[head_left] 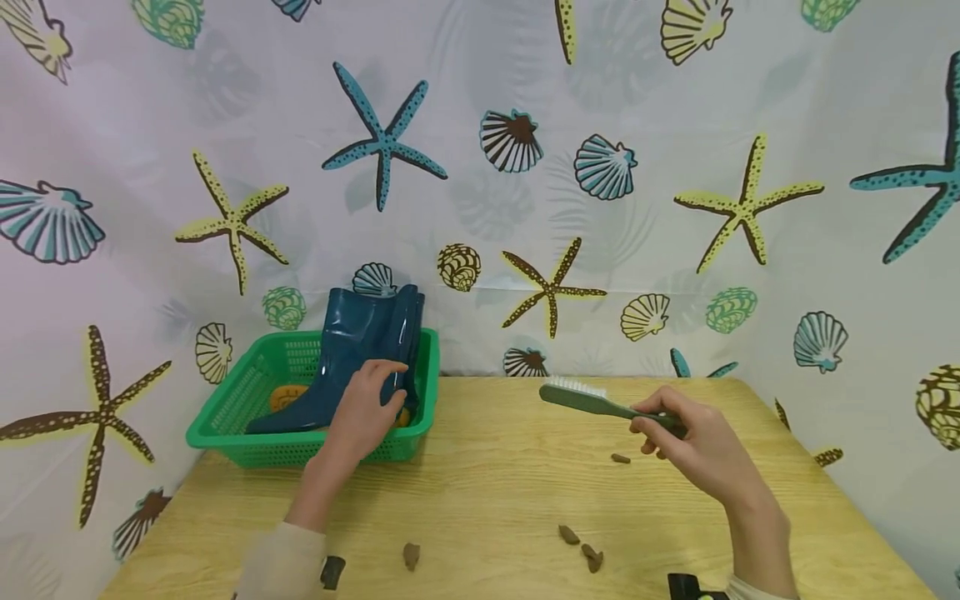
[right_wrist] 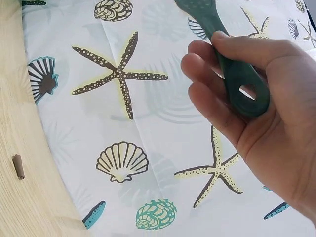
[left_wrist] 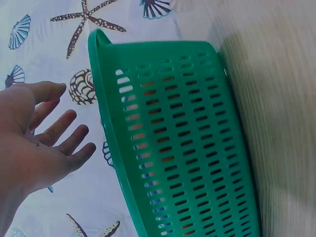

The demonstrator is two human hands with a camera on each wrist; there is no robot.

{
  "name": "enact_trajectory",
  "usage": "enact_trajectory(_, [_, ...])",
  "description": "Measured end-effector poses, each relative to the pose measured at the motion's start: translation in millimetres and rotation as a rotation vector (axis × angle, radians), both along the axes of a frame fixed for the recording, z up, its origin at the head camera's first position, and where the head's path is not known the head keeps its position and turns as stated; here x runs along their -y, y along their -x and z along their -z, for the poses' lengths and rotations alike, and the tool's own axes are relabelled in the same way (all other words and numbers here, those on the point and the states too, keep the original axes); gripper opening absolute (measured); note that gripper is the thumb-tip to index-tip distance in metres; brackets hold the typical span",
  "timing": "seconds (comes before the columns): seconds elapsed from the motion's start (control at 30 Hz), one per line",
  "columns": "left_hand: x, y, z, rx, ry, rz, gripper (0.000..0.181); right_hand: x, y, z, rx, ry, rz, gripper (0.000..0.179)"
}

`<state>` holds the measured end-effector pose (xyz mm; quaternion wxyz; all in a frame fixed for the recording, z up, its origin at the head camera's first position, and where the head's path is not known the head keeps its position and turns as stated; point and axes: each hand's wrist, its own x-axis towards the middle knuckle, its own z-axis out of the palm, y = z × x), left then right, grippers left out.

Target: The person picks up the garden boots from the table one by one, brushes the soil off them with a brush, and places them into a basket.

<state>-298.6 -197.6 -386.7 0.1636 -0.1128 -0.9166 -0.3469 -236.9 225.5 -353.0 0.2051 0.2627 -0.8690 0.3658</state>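
My right hand [head_left: 693, 437] pinches the handle of a green scrub brush [head_left: 573, 398], held above the table with its white bristles facing up. A hole at the end of the handle shows against the palm in the right wrist view. Dark blue rubber boots [head_left: 356, 333] stand in a green plastic basket [head_left: 258, 450] at the left. Over the basket's right part, my left hand [head_left: 367, 408] overlaps the boots, thumb and fingers spread apart. In the left wrist view its fingers are loosely bent beside the basket rim [left_wrist: 111, 123], with nothing between them.
Small brown clumps lie on the wooden table [head_left: 487, 483]: one clump [head_left: 411, 556] front left, a pair [head_left: 581, 546] nearer the middle, another piece [head_left: 620, 458] below the brush. Something orange [head_left: 287, 396] sits inside the basket. A curtain [head_left: 465, 208] with shells and starfish hangs behind.
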Motion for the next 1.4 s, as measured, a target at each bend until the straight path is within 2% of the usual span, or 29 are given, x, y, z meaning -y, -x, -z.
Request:
enact_trajectory(0.27, [-12.8,-10.2,7.3,0.0,0.031,0.005,0.036,-5,1.4,2.3,0.207,-0.053,0.043,0.011])
enact_trajectory(0.57, [-21.7,-13.1,16.1,-0.028,0.006,0.003,0.037,-11,6.6,10.9,0.334,-0.139,0.098,0.016])
enact_trajectory(0.73, [-23.7,-15.8,15.5,-0.034,-0.015,0.009,0.036,-15,8.1,14.4,0.424,-0.152,0.085,0.024])
enact_trajectory(0.9, [-22.9,-15.4,14.7,-0.015,-0.028,0.015,0.034,-21,10.7,17.5,0.514,-0.181,0.081,0.023])
enact_trajectory(1.07, [-23.0,-15.0,14.1,0.003,-0.029,0.017,0.035,-33,12.9,20.3,0.569,-0.201,0.095,0.025])
enact_trajectory(1.27, [-25.5,-14.3,17.0,0.016,-0.015,0.018,0.036,-44,11.1,25.2,0.724,-0.18,0.152,0.044])
enact_trajectory(1.4, [-29.0,-13.5,20.6,0.024,-0.014,0.024,0.036,-52,9.6,29.2,0.782,-0.201,0.178,0.054])
